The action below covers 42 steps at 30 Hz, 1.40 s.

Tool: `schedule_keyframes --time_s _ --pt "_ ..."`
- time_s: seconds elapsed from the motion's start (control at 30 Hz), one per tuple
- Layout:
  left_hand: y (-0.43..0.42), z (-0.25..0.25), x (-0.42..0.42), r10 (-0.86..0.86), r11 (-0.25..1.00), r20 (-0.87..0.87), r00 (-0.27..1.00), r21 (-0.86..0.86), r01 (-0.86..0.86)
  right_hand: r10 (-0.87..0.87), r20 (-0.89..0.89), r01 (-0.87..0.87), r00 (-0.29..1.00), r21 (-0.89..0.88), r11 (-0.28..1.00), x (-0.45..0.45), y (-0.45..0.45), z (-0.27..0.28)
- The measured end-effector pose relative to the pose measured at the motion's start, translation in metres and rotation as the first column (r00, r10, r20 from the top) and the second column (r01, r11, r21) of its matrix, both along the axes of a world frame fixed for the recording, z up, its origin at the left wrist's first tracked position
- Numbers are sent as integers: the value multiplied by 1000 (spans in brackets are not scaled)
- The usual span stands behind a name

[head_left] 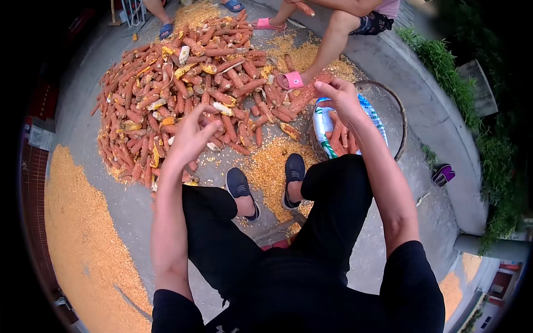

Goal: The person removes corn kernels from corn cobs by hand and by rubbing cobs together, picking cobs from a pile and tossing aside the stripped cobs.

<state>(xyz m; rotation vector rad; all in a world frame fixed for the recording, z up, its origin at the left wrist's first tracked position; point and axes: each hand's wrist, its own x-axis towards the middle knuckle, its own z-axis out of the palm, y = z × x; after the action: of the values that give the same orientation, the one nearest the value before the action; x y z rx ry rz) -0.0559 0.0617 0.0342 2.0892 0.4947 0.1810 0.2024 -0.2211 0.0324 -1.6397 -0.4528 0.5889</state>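
Left hand [190, 136] held at ten o'clock, right hand [344, 101] between one and two
Left forearm [170, 213] is pointed toward twelve, right forearm [384, 173] toward eleven; on each hand, fingers are loosely bent and parted from the thumb.

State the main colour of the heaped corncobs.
The heaped corncobs are mostly reddish-orange, best seen in the head view.

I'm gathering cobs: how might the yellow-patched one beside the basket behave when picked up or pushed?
The cob looks rounded, so it may roll if nudged. Its straight shape suggests stiffness. Loose kernels nearby suggest its own may shed.
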Motion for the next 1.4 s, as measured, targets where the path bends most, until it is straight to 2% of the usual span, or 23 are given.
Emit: schedule_keyframes --time_s 0.03,0.13,0.17,0.23,0.27,0.33,0.37,0.4,0.47,0.6,0.67,0.73,0.87,0.93,0.97,1.0,1.07,1.1,1.13,1.2,1.27,1.33,1.4 --pt "12 0 -15 56 988 37 998 -146 -50 -44 43 46 998 -56 997 11 -25 -11" --pt "49 -15 -75 244 918 17 970 -326 -226 -146 160 182 976 -234 955 32 -98 -34" --pt "63 -35 -102 328 867 17 944 -401 -294 -140 209 202 968 -318 926 38 -123 -48" --pt "81 -83 -159 545 690 -196 815 -448 -569 -98 266 210 959 -431 877 52 -172 -82" --pt "84 -117 -192 578 632 -262 773 -456 -627 -134 241 234 961 -455 859 61 -195 -100" --pt "73 -191 -260 586 565 -479 654 -337 -753 -177 234 273 956 -486 830 76 -232 -127" --pt "51 -206 -281 581 462 -575 576 -350 -815 -176 249 283 952 -508 814 81 -243 -134" --pt "34 -230 -306 509 409 -654 560 -389 -826 -184 268 305 946 -533 790 84 -251 -137" --pt "-4 -277 -341 450 208 -744 494 -450 -868 -121 280 276 952 -623 732 92 -256 -131" --pt "-43 -332 -363 384 128 -840 383 -362 -923 -48 249 223 967 -745 628 120 -243 -127" --pt "-39 -346 -356 444 87 -823 353 -352 -932 -82 205 203 975 -686 699 120 -215 -122" --pt "-23 -352 -342 489 130 -806 335 -312 -941 -76 149 152 986 -603 783 89 -167 -100" --pt "18 -349 -312 624 311 -677 390 -243 -919 213 -15 -189 977 -531 826 -1 -74 -66" --pt "38 -351 -303 739 277 -568 363 -235 -932 524 -110 -492 844 -546 678 -18 -55 -67" --pt "53 -356 -303 801 322 -515 306 -60 -945 604 -172 -584 778 -553 594 -21 -53 -68" --pt "67 -370 -305 855 348 -448 262 120 -930 581 -203 -576 788 -575 581 -24 -50 -66" --pt "93 -348 -304 843 335 -506 183 227 -915 528 -261 -560 808 -620 550 -29 -47 -61" --pt "100 -326 -301 842 307 -519 143 245 -920 543 -145 -484 827 -675 557 -18 -57 -72" --pt "107 -317 -301 841 280 -531 103 265 -923 536 -148 -480 831 -677 558 -19 -55 -71" --pt "121 -339 -312 901 275 -413 132 310 -910 514 -154 -468 844 -679 565 -21 -50 -66" --pt "133 -347 -317 887 347 -422 189 339 -875 524 -188 -493 831 -685 536 -22 -46 -67" --pt "142 -329 -309 790 485 -562 245 328 -810 540 -210 -516 815 -688 511 -19 -43 -70" --pt "146 -311 -288 702 546 -617 355 146 -825 556 -187 -516 809 -680 521 -17 -38 -72"
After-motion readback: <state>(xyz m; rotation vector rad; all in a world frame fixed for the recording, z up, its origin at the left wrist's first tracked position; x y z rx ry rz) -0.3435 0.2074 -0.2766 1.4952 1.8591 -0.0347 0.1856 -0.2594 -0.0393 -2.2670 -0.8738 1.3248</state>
